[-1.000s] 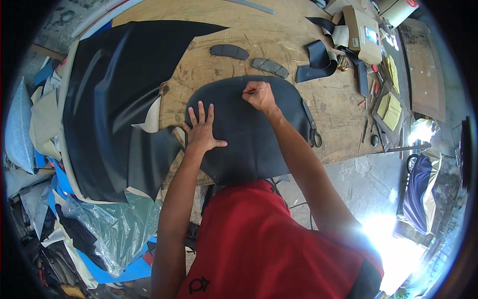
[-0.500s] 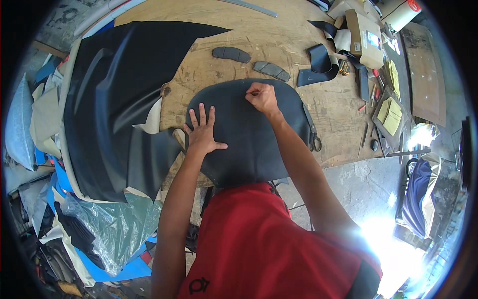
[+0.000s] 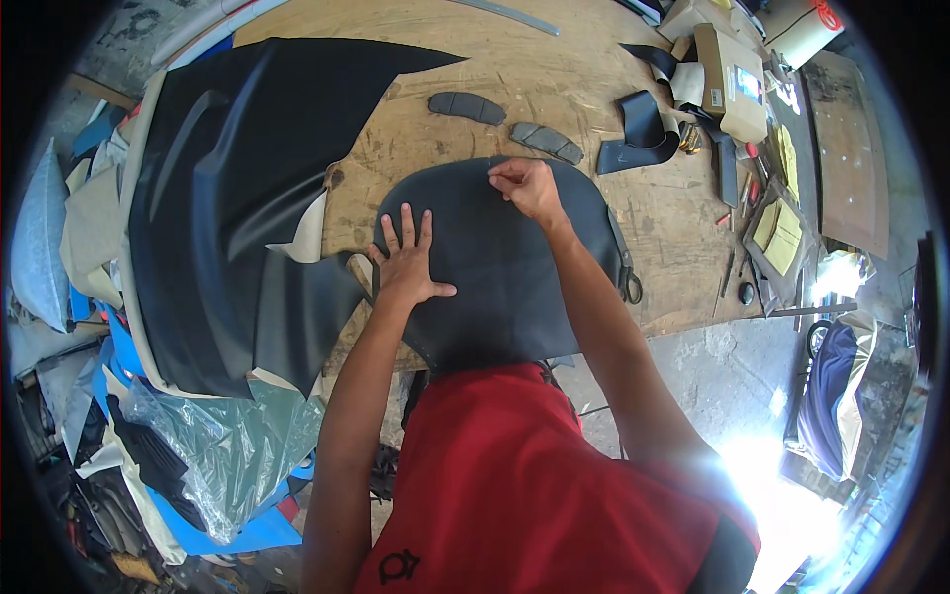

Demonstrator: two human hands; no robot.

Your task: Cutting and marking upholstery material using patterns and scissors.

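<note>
A rounded black panel of leather-like sheet (image 3: pixel 505 267) lies on the wooden table's near edge, against my body. My left hand (image 3: pixel 407 259) presses flat on its left part, fingers spread. Over the panel's far edge is my right hand (image 3: pixel 526 186), thumb and fingertips pinched together; whatever they hold, if anything, is too small to make out. A pair of scissors (image 3: pixel 630 277) lies at the panel's right edge, its blades partly covered. Just beyond the panel are two dark curved padded pieces, the left one (image 3: pixel 467 108) and the right one (image 3: pixel 546 142).
A large black sheet (image 3: pixel 208 228) drapes over the table's left side. On the right are a black offcut (image 3: pixel 643 134), a cardboard box (image 3: pixel 730 84), yellow papers (image 3: pixel 780 233) and small tools. A metal ruler (image 3: pixel 507 16) lies at the far edge. Plastic-wrapped material (image 3: pixel 223 455) sits below left.
My right hand has shifted slightly toward the panel's far edge and turned, its fingers now more extended in a pinch. The left hand stays flat on the panel. The whole view has shifted a little.
</note>
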